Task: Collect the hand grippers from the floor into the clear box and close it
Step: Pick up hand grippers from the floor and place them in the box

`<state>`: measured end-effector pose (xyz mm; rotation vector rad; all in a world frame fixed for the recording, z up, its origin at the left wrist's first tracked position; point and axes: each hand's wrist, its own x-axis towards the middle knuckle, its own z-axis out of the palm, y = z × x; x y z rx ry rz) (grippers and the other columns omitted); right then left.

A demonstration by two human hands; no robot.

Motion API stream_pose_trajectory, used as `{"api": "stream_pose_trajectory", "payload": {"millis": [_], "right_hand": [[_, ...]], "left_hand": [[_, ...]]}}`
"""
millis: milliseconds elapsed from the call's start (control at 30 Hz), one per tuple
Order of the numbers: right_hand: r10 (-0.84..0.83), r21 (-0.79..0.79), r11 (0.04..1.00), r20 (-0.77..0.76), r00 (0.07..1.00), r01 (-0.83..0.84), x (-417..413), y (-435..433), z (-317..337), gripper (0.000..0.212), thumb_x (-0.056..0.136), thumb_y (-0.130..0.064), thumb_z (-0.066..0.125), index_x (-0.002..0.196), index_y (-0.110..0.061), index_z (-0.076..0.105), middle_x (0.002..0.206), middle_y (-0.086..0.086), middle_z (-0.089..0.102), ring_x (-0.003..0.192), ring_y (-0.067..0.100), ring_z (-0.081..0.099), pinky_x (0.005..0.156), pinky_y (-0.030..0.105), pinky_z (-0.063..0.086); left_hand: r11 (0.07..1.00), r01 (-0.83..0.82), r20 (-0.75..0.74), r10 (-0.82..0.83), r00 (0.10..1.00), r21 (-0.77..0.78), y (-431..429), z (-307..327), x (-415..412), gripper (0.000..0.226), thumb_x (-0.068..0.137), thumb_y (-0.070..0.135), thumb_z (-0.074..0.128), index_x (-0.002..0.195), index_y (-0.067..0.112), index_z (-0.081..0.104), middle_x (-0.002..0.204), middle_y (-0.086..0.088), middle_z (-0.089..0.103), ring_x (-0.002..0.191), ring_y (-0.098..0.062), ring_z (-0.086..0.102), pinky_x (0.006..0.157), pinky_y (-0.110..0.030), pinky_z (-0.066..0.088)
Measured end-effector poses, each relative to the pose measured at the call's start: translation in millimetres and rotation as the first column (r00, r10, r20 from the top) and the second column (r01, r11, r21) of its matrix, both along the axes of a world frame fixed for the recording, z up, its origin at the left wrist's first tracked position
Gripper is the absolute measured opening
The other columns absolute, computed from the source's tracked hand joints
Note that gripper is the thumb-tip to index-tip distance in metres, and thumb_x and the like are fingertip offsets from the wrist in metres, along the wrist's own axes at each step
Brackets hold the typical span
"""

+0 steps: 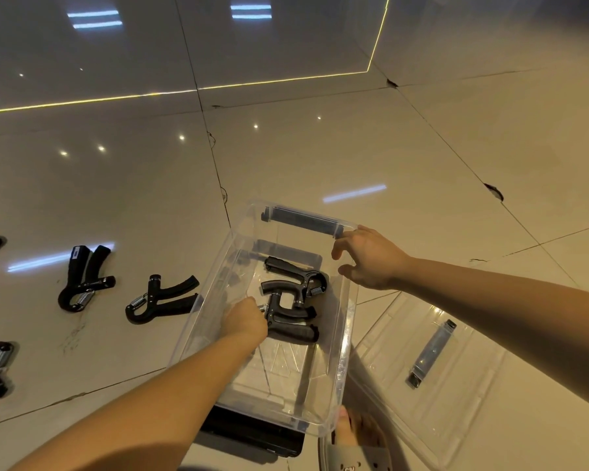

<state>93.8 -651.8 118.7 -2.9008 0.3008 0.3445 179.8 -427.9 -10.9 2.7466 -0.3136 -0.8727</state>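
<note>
We log the left hand (245,321) grasping a black spring-loaded hand gripper (291,329) inside the clear plastic box (347,351) at lower centre, the right hand (371,261) loose-fingered at its right rim, another such gripper (160,298) on the tiled floor (320,147) at left.

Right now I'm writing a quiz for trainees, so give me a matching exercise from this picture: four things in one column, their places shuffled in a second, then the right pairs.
Things
1. left hand
2. right hand
3. lid
4. blue-labelled gripper

Places
A. on the floor, right of the clear box
B. inside the box, holding a hand gripper
C. on the floor, left of the box
D. at the box's far right corner

Pairs: 1-B, 2-D, 3-A, 4-C
</note>
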Motion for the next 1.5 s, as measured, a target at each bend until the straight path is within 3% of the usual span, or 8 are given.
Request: {"api": "stream_pose_trajectory", "payload": {"millis": [133, 267, 767, 900, 1033, 1100, 1333, 1500], "right_hand": [[0.0, -0.001, 1.0, 0.0, 1.0, 0.0, 1, 0, -3, 0.028, 0.093, -0.028, 0.067, 0.12, -0.022, 0.067, 0.128, 0.001, 0.065, 0.124, 0.02, 0.052, 0.119, 0.038, 0.025], [-0.007, 0.003, 1.0, -0.002, 1.0, 0.007, 0, 1, -2, 0.028, 0.093, -0.027, 0.067, 0.12, -0.021, 0.067, 0.128, 0.002, 0.065, 0.126, 0.02, 0.051, 0.119, 0.039, 0.025], [0.041, -0.034, 0.999, 0.139, 0.989, -0.037, -15, 12, -11, 0.081, 0.086, -0.038, 0.077, 0.152, -0.013, 0.037, 0.161, 0.012, 0.03, 0.145, 0.031, 0.034, 0.119, 0.04, 0.03], [-0.098, -0.098, 0.989, 0.14, 0.985, 0.112, -14, 16, -15, 0.091, 0.084, -0.054, 0.074, 0.154, -0.019, 0.028, 0.168, 0.012, 0.011, 0.151, 0.034, 0.021, 0.12, 0.047, 0.028], [-0.214, 0.077, 0.975, 0.048, 0.976, 0.21, -11, 17, -18, 0.094, 0.085, -0.052, 0.074, 0.156, -0.021, 0.02, 0.169, 0.011, -0.001, 0.131, 0.034, 0.052, 0.103, 0.043, 0.05], [-0.21, 0.123, 0.97, -0.004, 0.978, 0.208, -9, 18, -17, 0.1, 0.087, -0.052, 0.072, 0.16, -0.02, 0.012, 0.169, 0.009, -0.012, 0.122, 0.032, 0.06, 0.1, 0.04, 0.051], [-0.141, 0.155, 0.976, -0.08, 0.987, 0.152, -3, 8, -9, 0.107, 0.086, -0.056, 0.07, 0.162, -0.021, 0.004, 0.167, 0.007, -0.021, 0.133, 0.034, 0.052, 0.106, 0.038, 0.045], [-0.154, 0.107, 0.98, -0.129, 0.98, 0.168, 8, 8, 0, 0.1, 0.086, -0.049, 0.074, 0.16, -0.021, 0.013, 0.169, 0.013, -0.007, 0.133, 0.037, 0.051, 0.108, 0.041, 0.045]], "left_hand": [[0.989, 0.115, -0.06, -0.121, 0.991, -0.095, 2, -3, -4, 0.057, 0.088, 0.04, 0.071, 0.136, 0.014, 0.051, 0.128, -0.013, 0.058, 0.114, -0.03, 0.059, 0.089, -0.035, 0.048], [0.982, 0.183, -0.06, -0.186, 0.981, -0.054, 1, -5, -1, 0.078, 0.07, 0.037, 0.087, 0.136, 0.016, 0.051, 0.131, -0.013, 0.046, 0.117, -0.03, 0.054, 0.096, -0.035, 0.048], [0.98, 0.177, 0.032, -0.175, 0.984, -0.094, 3, -10, 0, 0.078, 0.065, 0.032, 0.092, 0.132, 0.017, 0.054, 0.127, -0.009, 0.048, 0.114, -0.031, 0.055, 0.094, -0.04, 0.051], [0.982, 0.156, 0.035, -0.153, 0.988, -0.104, 3, -12, 1, 0.077, 0.066, 0.031, 0.092, 0.132, 0.017, 0.054, 0.127, -0.007, 0.047, 0.114, -0.03, 0.054, 0.094, -0.04, 0.051], [0.984, 0.151, 0.034, -0.148, 0.988, -0.096, 3, -11, 2, 0.077, 0.067, 0.031, 0.092, 0.132, 0.018, 0.054, 0.129, -0.007, 0.047, 0.116, -0.03, 0.053, 0.094, -0.038, 0.05], [0.985, 0.14, 0.03, -0.138, 0.99, -0.099, 3, -10, 2, 0.078, 0.067, 0.03, 0.092, 0.133, 0.017, 0.054, 0.129, -0.007, 0.047, 0.117, -0.03, 0.053, 0.094, -0.039, 0.05], [0.988, 0.123, 0.009, -0.123, 0.992, -0.094, 2, -1, 3, 0.084, 0.068, 0.027, 0.091, 0.138, 0.019, 0.045, 0.128, -0.007, 0.046, 0.118, -0.031, 0.053, 0.096, -0.04, 0.05], [0.967, 0.253, -0.053, -0.252, 0.966, 0.029, -5, 40, 0, 0.069, 0.073, 0.02, 0.085, 0.132, 0.015, 0.049, 0.122, -0.009, 0.057, 0.106, -0.026, 0.062, 0.079, -0.031, 0.054]]}}
